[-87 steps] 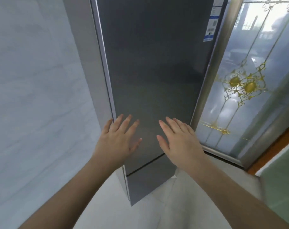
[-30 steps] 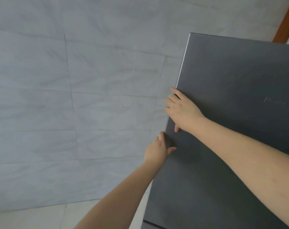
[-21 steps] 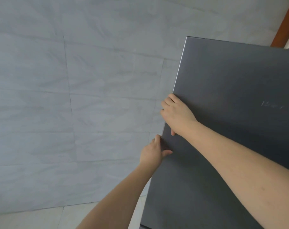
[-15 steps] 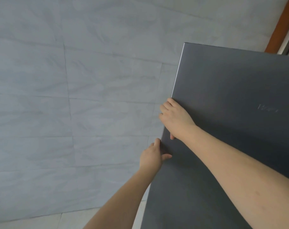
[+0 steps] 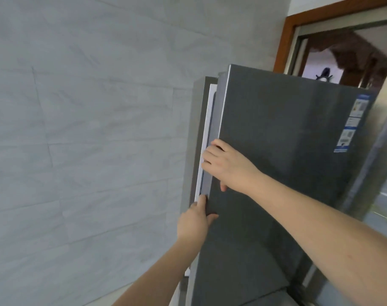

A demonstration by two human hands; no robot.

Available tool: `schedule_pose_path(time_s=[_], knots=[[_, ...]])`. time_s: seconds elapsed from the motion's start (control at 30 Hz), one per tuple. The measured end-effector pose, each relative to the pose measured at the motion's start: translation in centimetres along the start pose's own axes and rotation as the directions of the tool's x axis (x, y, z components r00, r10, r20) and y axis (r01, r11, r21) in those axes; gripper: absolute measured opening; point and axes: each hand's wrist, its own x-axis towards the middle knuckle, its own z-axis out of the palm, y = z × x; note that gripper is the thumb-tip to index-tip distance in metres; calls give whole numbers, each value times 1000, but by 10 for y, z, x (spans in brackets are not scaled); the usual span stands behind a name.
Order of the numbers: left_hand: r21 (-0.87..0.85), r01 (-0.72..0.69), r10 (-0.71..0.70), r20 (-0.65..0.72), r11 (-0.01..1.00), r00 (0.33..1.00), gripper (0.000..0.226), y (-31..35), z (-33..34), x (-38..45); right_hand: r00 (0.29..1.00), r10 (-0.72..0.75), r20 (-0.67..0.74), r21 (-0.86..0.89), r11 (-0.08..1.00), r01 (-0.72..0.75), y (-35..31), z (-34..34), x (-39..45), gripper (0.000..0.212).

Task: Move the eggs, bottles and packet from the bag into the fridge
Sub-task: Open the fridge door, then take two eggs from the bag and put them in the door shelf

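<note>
Barely ajar, the tall dark-grey metal fridge door [image 5: 276, 173] has both hands gripping its nine-o'clock edge: left hand [image 5: 193, 221] low, right hand [image 5: 224, 164] above. Fingers could slip and the seal snap back; bag and groceries are unseen

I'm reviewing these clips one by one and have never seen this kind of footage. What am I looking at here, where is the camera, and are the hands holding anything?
There is no machine here: a person wears a wide-angle camera on the head, so the one picture looks forward and down along their own bare arms. In front of them stands a tall dark grey fridge beside a pale tiled wall. Its door is slightly ajar, with a white strip showing in the gap along the door's left edge. The right hand curls its fingers round that edge, higher up. The left hand grips the same edge lower down, thumb on the front. A label sits near the door's right side, and a wooden door frame shows behind. The bag, eggs, bottles and packet are not in view.
</note>
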Motion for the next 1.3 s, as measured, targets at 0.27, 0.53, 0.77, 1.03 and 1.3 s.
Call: schedule_pose_path(time_s=[0.27, 0.53, 0.77, 1.03, 1.3], knots=[[17, -275, 274, 64, 961, 960, 45, 25, -9, -82, 992, 108, 63, 42, 993, -111, -28, -50, -95, 56], [166, -657, 651, 94, 736, 753, 58, 21, -13, -120, 962, 274, 15, 105, 956, -274, -47, -72, -182, 48], [225, -653, 655, 77, 723, 751, 67, 34, -5, -115, 870, 493, 18, 29, 869, -493, -81, -72, -250, 55], [139, -777, 721, 303, 614, 623, 54, 63, 31, -129, 669, 739, 84, 92, 663, -743, -112, -87, -307, 55], [44, -888, 823, 357, 458, 442, 57, 98, 53, -145, 546, 795, 264, 143, 528, -837, -140, -84, -322, 56]])
